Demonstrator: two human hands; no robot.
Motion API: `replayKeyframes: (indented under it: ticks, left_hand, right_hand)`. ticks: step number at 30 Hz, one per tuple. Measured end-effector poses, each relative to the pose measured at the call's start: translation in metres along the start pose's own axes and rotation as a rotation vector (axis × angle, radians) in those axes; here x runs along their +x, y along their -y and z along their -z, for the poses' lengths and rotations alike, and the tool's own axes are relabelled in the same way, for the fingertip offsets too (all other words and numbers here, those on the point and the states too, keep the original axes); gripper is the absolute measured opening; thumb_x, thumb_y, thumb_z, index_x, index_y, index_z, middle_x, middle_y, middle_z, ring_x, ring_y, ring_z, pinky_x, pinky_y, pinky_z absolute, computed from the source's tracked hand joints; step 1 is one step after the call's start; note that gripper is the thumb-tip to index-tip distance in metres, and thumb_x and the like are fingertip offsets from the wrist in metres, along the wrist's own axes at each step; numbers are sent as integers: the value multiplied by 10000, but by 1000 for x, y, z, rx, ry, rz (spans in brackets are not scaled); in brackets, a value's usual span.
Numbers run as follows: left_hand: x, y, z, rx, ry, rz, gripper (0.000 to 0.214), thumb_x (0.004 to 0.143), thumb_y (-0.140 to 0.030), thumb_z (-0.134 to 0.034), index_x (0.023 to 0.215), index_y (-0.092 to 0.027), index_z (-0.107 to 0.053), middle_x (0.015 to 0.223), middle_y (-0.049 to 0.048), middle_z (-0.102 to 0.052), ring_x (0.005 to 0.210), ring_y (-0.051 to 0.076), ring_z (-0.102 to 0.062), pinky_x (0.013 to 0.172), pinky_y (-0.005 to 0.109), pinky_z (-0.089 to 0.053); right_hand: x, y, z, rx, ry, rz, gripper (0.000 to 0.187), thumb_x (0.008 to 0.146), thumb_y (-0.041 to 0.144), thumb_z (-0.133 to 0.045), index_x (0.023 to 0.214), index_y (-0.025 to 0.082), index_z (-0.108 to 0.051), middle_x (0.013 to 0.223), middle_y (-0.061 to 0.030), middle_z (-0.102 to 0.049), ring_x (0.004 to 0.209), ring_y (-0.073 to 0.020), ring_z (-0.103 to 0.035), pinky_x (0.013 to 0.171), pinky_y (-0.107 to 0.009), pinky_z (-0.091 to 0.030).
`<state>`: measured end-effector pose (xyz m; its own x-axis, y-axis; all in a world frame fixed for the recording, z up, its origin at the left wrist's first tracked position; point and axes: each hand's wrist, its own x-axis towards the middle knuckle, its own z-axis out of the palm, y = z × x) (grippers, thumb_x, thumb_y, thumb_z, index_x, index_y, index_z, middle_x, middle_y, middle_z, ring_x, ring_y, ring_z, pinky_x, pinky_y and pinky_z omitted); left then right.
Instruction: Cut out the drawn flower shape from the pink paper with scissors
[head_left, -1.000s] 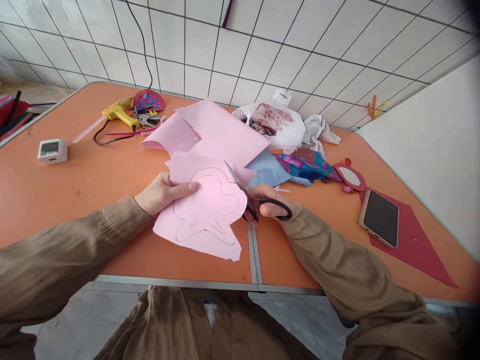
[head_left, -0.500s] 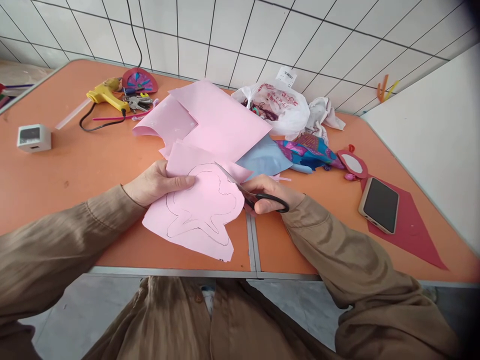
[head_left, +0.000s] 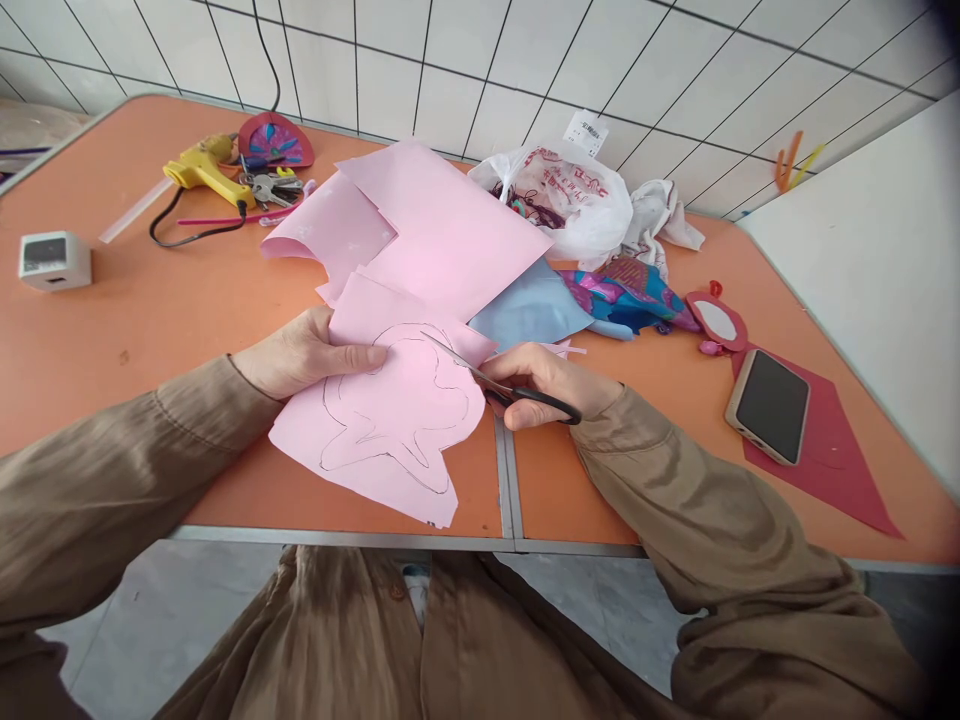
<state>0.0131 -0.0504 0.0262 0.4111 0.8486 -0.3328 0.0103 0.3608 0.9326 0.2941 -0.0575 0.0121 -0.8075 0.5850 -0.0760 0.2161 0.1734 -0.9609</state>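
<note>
A pink foam or paper sheet (head_left: pixel 390 410) with a curvy shape drawn on it in dark line is pinched at its left edge by my left hand (head_left: pixel 304 352), thumb on top. My right hand (head_left: pixel 544 385) is closed around the black handles of a pair of scissors (head_left: pixel 544 401). The blades reach over the sheet from its right edge, close to the top of the drawn outline. Part of the right fingers is hidden behind the handles. Just beyond lie larger pink sheets (head_left: pixel 442 225) and a light blue sheet (head_left: pixel 532 305).
At the left are a yellow glue gun (head_left: pixel 206 172), keys (head_left: pixel 272 188) and a white cube-shaped charger (head_left: pixel 55 260). A white plastic bag (head_left: pixel 581 200) and patterned cloth (head_left: pixel 634 295) stand at the back. On the right a phone (head_left: pixel 770 405) rests on a red sheet (head_left: pixel 840 450).
The sheet has turned slightly, its lower end shifting left, and my left hand has moved a little left and up. The scissors stay at the right edge, blades a bit further in.
</note>
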Motion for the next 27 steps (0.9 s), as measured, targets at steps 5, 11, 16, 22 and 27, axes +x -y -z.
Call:
replayKeyframes:
  ticks: [5, 11, 16, 22, 27]
  left_hand:
    - [1, -3, 4, 35, 32, 33, 128, 703, -255, -830, 796, -173, -795, 753, 31, -780, 662, 229, -748, 725, 358, -637]
    - [0, -2, 1, 40, 6, 15, 127, 686, -243, -828, 781, -166, -793, 737, 37, -775, 618, 224, -740, 716, 362, -636]
    - [1, 0, 0, 52, -19, -14, 159, 675, -261, -837, 794, -166, -792, 738, 38, -777, 635, 233, -742, 685, 355, -639]
    - [2, -1, 4, 30, 37, 16, 156, 710, -212, -822, 843, -137, -791, 773, 58, -784, 660, 240, -751, 714, 368, -633]
    - [1, -3, 5, -42, 84, 94, 218, 762, -212, -811, 945, -103, -767, 816, 73, -797, 705, 237, -750, 759, 384, -625]
  right_hand:
    - [-1, -2, 1, -15, 17, 20, 580, 783, 681, -669, 813, 106, -592, 644, 37, -438, 572, -67, -377, 526, -215, -285]
    - [0, -2, 0, -2, 10, 7, 577, 775, 689, -671, 780, 120, -574, 648, 37, -419, 571, -64, -361, 497, -211, -264]
    - [0, -3, -2, -30, 5, -9, 601, 765, 719, -654, 752, 126, -560, 648, 39, -399, 565, -63, -341, 490, -214, -250]
    - [-1, -3, -1, -73, -10, -20, 575, 770, 695, -665, 722, 132, -556, 635, 50, -368, 565, -62, -308, 495, -211, -252]
    - [-1, -5, -1, -69, -20, -13, 542, 763, 655, -698, 725, 128, -578, 645, 42, -403, 566, -62, -320, 502, -208, -272]
